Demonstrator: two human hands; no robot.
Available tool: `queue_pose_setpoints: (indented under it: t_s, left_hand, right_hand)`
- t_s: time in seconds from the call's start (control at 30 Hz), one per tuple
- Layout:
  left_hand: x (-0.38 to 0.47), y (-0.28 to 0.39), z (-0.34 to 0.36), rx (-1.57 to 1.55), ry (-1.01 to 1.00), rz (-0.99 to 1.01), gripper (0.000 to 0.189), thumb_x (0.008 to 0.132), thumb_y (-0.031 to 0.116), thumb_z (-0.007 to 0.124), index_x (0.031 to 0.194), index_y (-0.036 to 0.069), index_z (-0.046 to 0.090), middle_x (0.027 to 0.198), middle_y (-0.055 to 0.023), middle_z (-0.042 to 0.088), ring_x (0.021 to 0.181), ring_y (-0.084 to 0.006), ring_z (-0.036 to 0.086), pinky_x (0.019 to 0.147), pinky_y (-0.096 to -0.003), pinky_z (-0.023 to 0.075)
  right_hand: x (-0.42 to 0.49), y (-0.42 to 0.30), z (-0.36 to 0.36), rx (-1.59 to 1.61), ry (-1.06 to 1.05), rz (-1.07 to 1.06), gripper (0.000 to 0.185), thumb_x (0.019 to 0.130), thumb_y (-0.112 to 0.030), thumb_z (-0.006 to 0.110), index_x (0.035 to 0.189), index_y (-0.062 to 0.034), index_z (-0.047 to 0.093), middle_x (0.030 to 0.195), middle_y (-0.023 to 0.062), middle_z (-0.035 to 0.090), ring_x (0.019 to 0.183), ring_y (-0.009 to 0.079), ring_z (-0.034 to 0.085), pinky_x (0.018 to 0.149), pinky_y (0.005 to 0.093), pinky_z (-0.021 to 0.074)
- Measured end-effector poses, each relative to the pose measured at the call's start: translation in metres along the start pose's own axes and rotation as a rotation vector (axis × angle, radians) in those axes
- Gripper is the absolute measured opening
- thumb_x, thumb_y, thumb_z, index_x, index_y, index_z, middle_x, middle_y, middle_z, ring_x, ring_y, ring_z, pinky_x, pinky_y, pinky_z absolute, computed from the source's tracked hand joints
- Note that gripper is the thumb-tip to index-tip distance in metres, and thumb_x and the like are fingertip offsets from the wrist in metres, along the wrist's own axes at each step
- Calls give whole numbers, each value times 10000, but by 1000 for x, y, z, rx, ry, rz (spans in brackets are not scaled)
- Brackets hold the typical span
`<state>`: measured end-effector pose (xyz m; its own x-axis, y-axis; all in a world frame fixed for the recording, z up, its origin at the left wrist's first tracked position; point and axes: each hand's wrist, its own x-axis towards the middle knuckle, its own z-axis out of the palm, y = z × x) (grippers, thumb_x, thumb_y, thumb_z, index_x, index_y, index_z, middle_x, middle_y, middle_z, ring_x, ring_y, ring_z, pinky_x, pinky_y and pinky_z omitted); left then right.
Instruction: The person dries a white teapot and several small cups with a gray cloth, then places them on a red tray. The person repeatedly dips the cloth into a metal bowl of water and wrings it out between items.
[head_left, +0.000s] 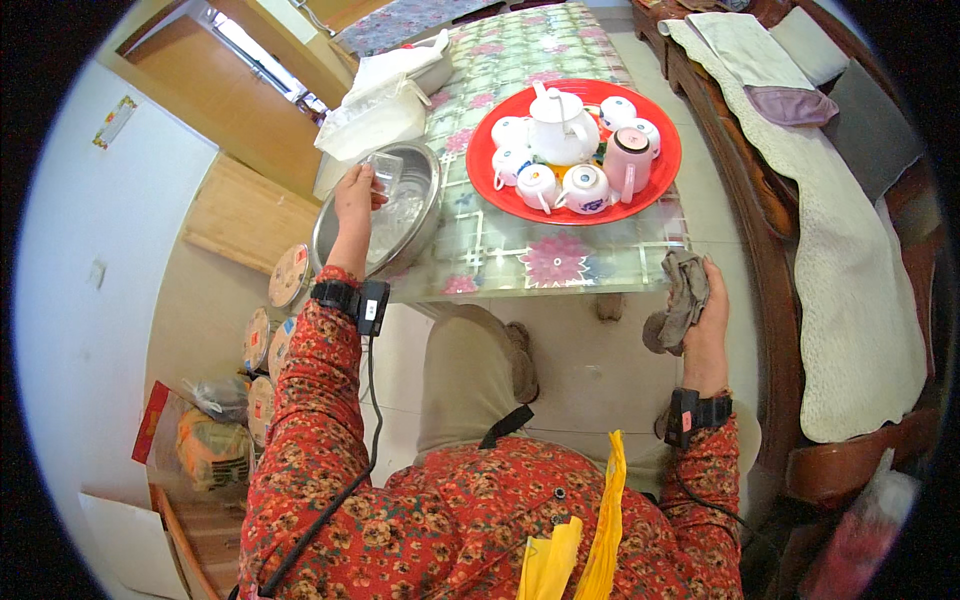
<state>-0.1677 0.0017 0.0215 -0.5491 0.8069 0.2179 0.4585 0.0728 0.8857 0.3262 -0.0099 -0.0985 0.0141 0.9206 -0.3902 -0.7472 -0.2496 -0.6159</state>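
My left hand (358, 193) holds a small clear container (385, 169) over the rim of a round metal basin (429, 234). Other clear items, hard to make out, lie inside the basin. In my right hand (711, 330) is a crumpled grey-brown cloth (684, 296), held beside the table's right front corner. Between my hands, farther back, a round red tray (517, 208) carries a white lidded teapot (559, 135), several upturned white cups (585, 187) and an upturned pink mug (628, 159).
A flowered cover lies over the table (495, 255). Behind the basin stand a translucent plastic container (375, 124) and another basin (435, 73) with white cloth. A wooden sofa (757, 285) runs along the right. Several round tins (289, 274) are stacked at the left.
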Motion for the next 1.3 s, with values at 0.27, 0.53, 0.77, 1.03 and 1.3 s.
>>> queue_pose_setpoints:
  t_s: [0.27,0.53,0.77,1.03,1.3]
  left_hand:
    - [-97,69,107,208,-300,440,263,946,291,509,970,48,606,770,-75,624,700,-150,597,674,-313,475]
    - [-182,75,239,-257,-811,48,219,951,215,485,874,24,561,710,-56,568,648,-166,551,621,-296,465]
    - [-234,78,249,46,-897,513,166,897,187,512,859,25,510,779,-172,528,726,-360,521,660,-382,441]
    - [-234,92,245,111,-903,500,193,901,209,537,856,24,508,759,-155,507,709,-313,514,659,-364,435]
    - [-226,102,245,-51,-1011,500,200,920,221,525,873,26,537,759,-112,533,718,-212,529,670,-317,439]
  right_hand:
    - [-5,3,8,86,-101,-75,326,893,-287,543,1106,-45,590,1013,89,645,858,200,623,756,331,518]
    - [-22,-2,30,-787,-258,-1111,371,849,-159,528,1189,-13,545,1260,124,516,1112,240,520,966,356,411]
    - [-26,-15,23,-629,-89,-688,206,831,-167,562,959,-25,641,919,87,625,839,179,583,753,279,454]
    - [-16,-10,18,-476,-80,-622,156,852,-102,544,923,10,625,887,47,614,827,133,571,764,249,449]
    - [-20,-14,5,-218,-56,-516,183,875,-170,534,949,-29,624,891,66,634,849,194,608,770,303,488]
